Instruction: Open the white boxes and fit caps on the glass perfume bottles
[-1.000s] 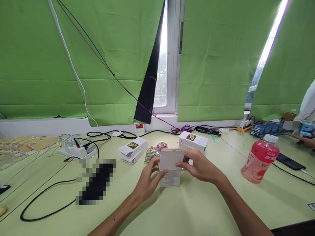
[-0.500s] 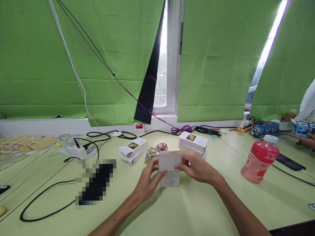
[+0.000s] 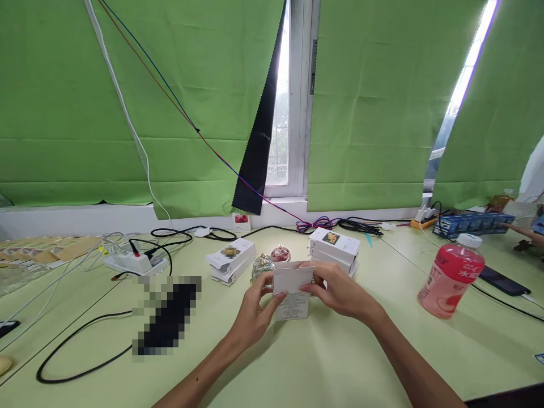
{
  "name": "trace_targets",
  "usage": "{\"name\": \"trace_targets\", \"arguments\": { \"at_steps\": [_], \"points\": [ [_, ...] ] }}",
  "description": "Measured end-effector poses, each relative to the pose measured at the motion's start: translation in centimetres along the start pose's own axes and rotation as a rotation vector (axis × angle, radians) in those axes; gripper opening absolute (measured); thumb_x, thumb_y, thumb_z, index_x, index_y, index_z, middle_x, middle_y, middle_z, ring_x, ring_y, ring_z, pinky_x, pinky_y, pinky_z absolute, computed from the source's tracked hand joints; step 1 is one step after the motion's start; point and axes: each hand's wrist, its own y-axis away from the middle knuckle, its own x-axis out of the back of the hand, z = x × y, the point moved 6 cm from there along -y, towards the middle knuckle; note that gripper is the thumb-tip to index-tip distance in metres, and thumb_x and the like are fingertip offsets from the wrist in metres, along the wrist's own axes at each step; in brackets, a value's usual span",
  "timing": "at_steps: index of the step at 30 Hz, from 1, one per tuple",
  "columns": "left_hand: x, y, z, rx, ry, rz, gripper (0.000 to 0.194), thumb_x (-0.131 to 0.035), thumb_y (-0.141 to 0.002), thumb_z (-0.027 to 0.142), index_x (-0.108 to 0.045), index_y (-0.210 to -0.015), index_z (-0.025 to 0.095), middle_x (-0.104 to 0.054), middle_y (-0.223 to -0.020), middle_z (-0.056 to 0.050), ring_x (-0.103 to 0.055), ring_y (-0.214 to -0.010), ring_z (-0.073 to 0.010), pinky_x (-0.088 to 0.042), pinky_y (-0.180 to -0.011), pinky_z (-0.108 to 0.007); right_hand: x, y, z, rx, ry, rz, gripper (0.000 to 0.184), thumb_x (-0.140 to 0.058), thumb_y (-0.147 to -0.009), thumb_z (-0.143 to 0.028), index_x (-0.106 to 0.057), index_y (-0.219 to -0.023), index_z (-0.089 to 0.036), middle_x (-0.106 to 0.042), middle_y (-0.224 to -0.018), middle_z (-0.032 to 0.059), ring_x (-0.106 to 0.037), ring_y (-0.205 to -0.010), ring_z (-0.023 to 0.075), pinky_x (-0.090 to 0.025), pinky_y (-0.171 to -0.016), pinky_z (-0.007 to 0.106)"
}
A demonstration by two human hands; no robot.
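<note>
A small white cardboard box [image 3: 293, 306] with fine print on its near face stands upright between my hands. My left hand [image 3: 257, 309] grips its left side, thumb on the front and fingers behind. My right hand [image 3: 338, 289] pinches the upper right edge near a notch in the top; some of its fingers are hidden behind the box. Just behind are a clear glass jar [image 3: 261, 265] with gold trim and a reddish round jar [image 3: 280, 254]. White boxes lie stacked at the left [image 3: 232, 258] and at the right [image 3: 335, 243].
A pink drink bottle [image 3: 450, 277] stands to the right, with a dark phone [image 3: 504, 280] behind it. At left are a white power strip [image 3: 136, 260] and loose cables. Another person's hand [image 3: 529, 233] is by blue boxes [image 3: 471, 222] at far right.
My hands keep their grip and the box has shifted very slightly, its lower edge a little higher. At far right, the other person's blue box has moved beside the row of blue boxes.
</note>
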Motion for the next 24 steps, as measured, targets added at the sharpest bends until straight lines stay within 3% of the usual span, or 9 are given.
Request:
{"name": "trace_targets", "arguments": {
  "at_steps": [4, 9, 12, 17, 20, 24],
  "points": [
    [0.2, 0.0, 0.2, -0.006, -0.003, 0.01, 0.028, -0.057, -0.096, 0.038, -0.059, -0.12, 0.023, -0.065, -0.123, -0.008, -0.063, -0.107, -0.0218, -0.055, -0.094, -0.039, 0.0, -0.1, 0.0, -0.013, -0.008, 0.004, 0.009, -0.06, -0.094, -0.015, -0.066, -0.095, -0.022, -0.068, -0.112, 0.0055, -0.061, -0.082, 0.0162, -0.047, -0.066, 0.027],
    [0.2, -0.1, 0.3, -0.003, -0.001, 0.013, 0.026, -0.057, -0.096, 0.037, -0.059, -0.118, 0.023, -0.066, -0.12, -0.007, -0.063, -0.105, -0.0211, -0.055, -0.093, -0.038, 0.5, -0.1, -0.5, -0.033, -0.025, 0.017, 0.018, -0.06, -0.094, -0.017, -0.067, -0.109, -0.025, -0.062, -0.122, 0.0058, -0.052, -0.062, 0.0098, -0.049, -0.062, 0.026],
    [0.2, -0.1, 0.2, -0.007, 0.004, 0.016, 0.026, -0.057, -0.096, 0.037, -0.059, -0.118, 0.023, -0.066, -0.121, -0.007, -0.063, -0.105, -0.0211, -0.055, -0.092, -0.038, 0.8, 0.0, -0.9, -0.015, -0.041, 0.047, 0.02, -0.059, -0.095, -0.02, -0.068, -0.112, -0.026, -0.063, -0.122, 0.0064, -0.052, -0.062, 0.0098, -0.051, -0.062, 0.026],
    [0.3, 0.0, 0.2, -0.003, -0.008, 0.029, 0.027, -0.058, -0.096, 0.038, -0.059, -0.119, 0.024, -0.066, -0.122, -0.007, -0.064, -0.106, -0.0219, -0.055, -0.093, -0.039, 1.1, 0.0, -1.7, 0.073, -0.052, 0.109, 0.027, -0.056, -0.098, -0.022, -0.068, -0.122, -0.027, -0.064, -0.126, 0.0083, -0.066, -0.091, 0.0176, -0.056, -0.067, 0.026],
    [0.2, 0.0, 0.1, 0.014, -0.003, 0.028, 0.028, -0.058, -0.096, 0.039, -0.058, -0.119, 0.024, -0.066, -0.122, -0.007, -0.064, -0.106, -0.0217, -0.055, -0.094, -0.039, 1.2, 0.1, -2.1, 0.156, 0.0, 0.131, 0.032, -0.053, -0.099, -0.017, -0.068, -0.126, -0.029, -0.064, -0.13, 0.0086, -0.064, -0.112, 0.0215, -0.057, -0.086, 0.033],
    [0.2, 0.0, -0.2, 0.022, -0.001, 0.046, 0.028, -0.058, -0.095, 0.041, -0.057, -0.117, 0.024, -0.066, -0.119, -0.007, -0.065, -0.104, -0.0208, -0.056, -0.093, -0.037, 1.2, 0.3, -2.2, 0.214, 0.083, 0.132, 0.035, -0.049, -0.1, -0.014, -0.069, -0.126, -0.028, -0.061, -0.138, 0.0096, -0.063, -0.12, 0.0232, -0.055, -0.095, 0.039]
  ]
}}
